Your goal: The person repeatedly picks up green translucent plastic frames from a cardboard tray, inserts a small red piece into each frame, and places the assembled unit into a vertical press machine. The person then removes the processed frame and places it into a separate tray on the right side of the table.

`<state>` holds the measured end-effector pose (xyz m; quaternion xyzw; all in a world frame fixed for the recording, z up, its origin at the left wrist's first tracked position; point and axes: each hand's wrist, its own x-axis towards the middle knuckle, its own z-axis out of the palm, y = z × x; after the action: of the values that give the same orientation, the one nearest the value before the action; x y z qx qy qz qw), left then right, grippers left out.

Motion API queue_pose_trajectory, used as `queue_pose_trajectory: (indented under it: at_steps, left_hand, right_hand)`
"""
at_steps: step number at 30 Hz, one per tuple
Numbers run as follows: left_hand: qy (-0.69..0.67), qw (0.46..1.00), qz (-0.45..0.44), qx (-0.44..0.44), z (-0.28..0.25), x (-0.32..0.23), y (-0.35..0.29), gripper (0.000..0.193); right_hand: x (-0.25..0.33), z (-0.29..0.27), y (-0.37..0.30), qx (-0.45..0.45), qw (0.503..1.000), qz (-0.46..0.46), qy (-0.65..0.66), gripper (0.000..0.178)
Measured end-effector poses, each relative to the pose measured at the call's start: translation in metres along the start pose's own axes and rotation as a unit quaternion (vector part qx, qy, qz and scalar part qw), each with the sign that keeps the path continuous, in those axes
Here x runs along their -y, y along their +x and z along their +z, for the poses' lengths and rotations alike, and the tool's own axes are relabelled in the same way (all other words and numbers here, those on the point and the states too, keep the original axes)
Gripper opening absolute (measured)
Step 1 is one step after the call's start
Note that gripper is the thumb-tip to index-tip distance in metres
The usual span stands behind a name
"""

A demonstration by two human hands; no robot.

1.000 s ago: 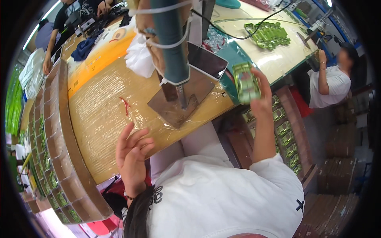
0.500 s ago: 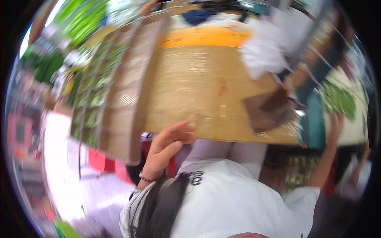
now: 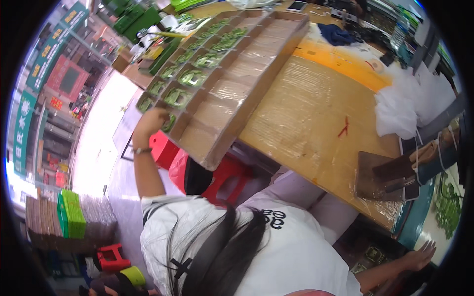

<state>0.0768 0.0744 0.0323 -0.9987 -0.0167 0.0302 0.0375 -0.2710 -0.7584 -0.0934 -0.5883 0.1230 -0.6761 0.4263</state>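
Observation:
A brown divided tray (image 3: 213, 160) lies at the left of the table, one side of its compartments filled with small green pieces (image 3: 191, 77), too small to name. My left hand (image 3: 152, 122) is at the tray's near left corner. Its fingers curl down over a compartment with green pieces; the fingertips are hidden, so what they hold cannot be made out. At the far right, my right hand (image 3: 419, 256) is stretched flat with the fingers out and nothing in them. It is beside a pale surface bearing a pile of green pieces (image 3: 448, 207).
The tan tabletop (image 3: 306, 108) carries a thin red piece (image 3: 344, 127), white plastic bags (image 3: 410, 98) and a brown block-like fixture (image 3: 380, 175) at its right. Red stools (image 3: 229, 180) stand under the tray. Stacked trays (image 3: 44, 217) are at lower left.
The view has swung left. My left hand has gone from the table's front edge to the tray's corner, its fingers now curled. My right hand has come away from the green pile.

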Motion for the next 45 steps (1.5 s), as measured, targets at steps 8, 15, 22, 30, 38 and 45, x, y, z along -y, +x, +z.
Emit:
queue_pose_trajectory:
  at_steps: [8, 15, 22, 30, 38, 45]
  left_hand:
    - [-0.252, 0.960, 0.037, -0.114, 0.009, -0.003, -0.023, 0.014]
    - [-0.678, 0.583, 0.257, -0.365, 0.024, -0.001, -0.030, 0.049]
    - [-0.831, 0.266, 0.475, 0.114, -0.016, -0.171, -0.093, 0.094]
    - [-0.904, 0.083, 0.119, 0.402, 0.040, -0.293, -0.090, 0.059]
    - [-0.876, 0.217, 0.114, 0.416, 0.039, -0.312, -0.087, 0.057]
    - [-0.813, 0.364, 0.223, 0.396, 0.040, -0.309, -0.095, 0.054]
  right_hand:
    - [0.168, 0.231, -0.149, 0.346, 0.909, -0.210, 0.095, 0.024]
    - [0.148, 0.370, -0.193, 0.440, 0.774, -0.220, -0.398, 0.030]
    - [0.138, 0.373, -0.206, 0.479, 0.768, -0.228, -0.358, 0.021]
    - [0.161, 0.344, -0.182, 0.550, 0.752, -0.150, -0.330, 0.018]
    - [0.152, 0.338, -0.183, 0.480, 0.831, -0.108, -0.259, 0.022]
    - [0.172, 0.336, -0.173, 0.397, 0.917, -0.027, -0.044, 0.021]
